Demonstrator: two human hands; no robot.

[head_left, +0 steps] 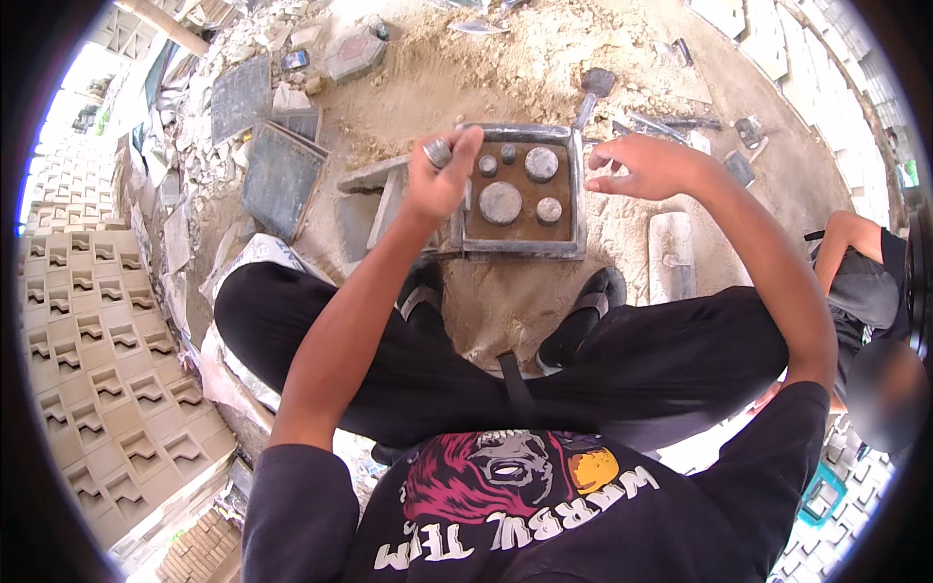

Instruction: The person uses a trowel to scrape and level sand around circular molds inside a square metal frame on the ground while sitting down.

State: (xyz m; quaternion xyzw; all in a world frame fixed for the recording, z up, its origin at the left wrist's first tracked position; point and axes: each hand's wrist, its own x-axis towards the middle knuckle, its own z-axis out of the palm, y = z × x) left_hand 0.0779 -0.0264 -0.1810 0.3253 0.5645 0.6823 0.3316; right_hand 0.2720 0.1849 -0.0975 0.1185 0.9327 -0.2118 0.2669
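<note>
Two shoes (583,316), dark, are resting on sandy ground between your knees. One hand float (671,257), pale and rectangular, is lying beyond your right knee, apart from both hands.

One square frame (525,250), grey-walled, is lying just past the shoes and holding a brown fill (525,232). Five round pieces (501,203) are sitting in it, apart from one another: one large disc (501,206) and one smaller disc (549,210) nearer you; one medium disc (541,164), one small pale disc (488,165) and one small dark disc (508,153) farther off.

One left hand (445,180), yours, is gripping a grey round-ended piece (436,153), fingers wrapped around it, at the frame's left side. One right hand (637,167) is hanging just beside the right wall, thumb and fingers apart, holding nothing visible.

Status, by judgement: five pieces are looking placed, the fill lying fairly flat around them; the held piece is not sitting among them. Whether it is serving as a tool or an addition, and how much work is remaining, you are not being shown.

Two dark slabs (282,180) are lying farther left; one octagonal block (357,53) is sitting beyond.
</note>
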